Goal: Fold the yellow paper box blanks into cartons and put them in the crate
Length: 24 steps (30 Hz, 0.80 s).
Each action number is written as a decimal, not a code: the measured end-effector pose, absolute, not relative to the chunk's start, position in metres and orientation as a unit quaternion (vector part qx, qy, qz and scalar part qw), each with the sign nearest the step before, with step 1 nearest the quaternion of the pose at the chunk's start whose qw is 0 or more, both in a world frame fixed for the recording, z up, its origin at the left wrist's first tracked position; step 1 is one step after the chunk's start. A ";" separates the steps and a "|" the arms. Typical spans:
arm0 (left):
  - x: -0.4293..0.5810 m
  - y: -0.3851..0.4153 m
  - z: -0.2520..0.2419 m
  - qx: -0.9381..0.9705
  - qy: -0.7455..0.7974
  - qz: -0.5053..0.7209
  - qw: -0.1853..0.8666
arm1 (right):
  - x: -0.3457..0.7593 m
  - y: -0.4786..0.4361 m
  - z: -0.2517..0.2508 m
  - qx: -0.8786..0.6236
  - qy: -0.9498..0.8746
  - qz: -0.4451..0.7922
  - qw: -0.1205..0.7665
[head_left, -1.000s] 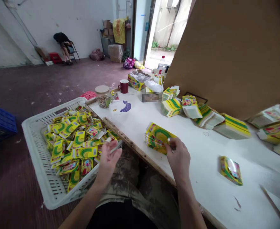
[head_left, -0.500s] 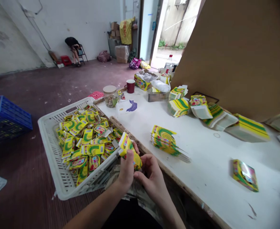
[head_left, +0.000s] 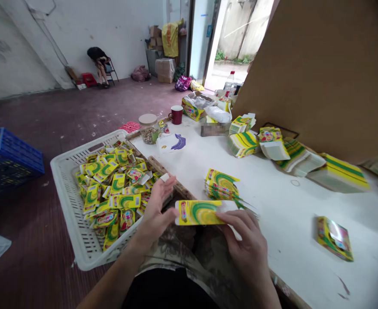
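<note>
My right hand grips the right end of a flat yellow-and-green carton, thumb below and fingers on top. The carton lies level over my lap, its white flaps partly under my fingers. My left hand is open at the carton's left end, fingers stretched toward the basket rim and thumb at the carton's edge. Past those fingertips shows a white flap; the rest of that piece is hidden. Left of my hand, a white plastic basket holds many small yellow cartons. On the table, a fanned stack of flat cartons lies beyond my right hand.
The white table has a wooden edge strip. On it are a lidded jar, a red mug, more carton stacks and a single pack. A blue crate stands left. A person sits far back.
Both hands were together on a folded carton by the basket. They have moved apart; my right hand has a flat carton, and my left has opened toward the basket.
</note>
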<state>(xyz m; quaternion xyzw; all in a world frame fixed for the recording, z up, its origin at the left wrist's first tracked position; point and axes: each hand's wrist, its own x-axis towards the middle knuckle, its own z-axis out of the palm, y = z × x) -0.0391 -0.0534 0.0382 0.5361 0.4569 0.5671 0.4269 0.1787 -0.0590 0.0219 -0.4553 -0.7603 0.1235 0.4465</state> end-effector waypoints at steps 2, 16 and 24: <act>-0.043 -0.054 0.047 0.639 0.493 0.449 0.383 | 0.178 -0.061 0.024 -0.415 -0.814 0.062 0.401; -0.012 -0.076 0.020 0.790 0.467 0.280 0.282 | 0.133 -0.073 0.006 -0.422 -0.378 0.664 0.488; -0.014 -0.072 0.028 0.784 0.451 0.269 0.332 | 0.155 -0.079 0.006 -0.382 -0.668 0.466 0.436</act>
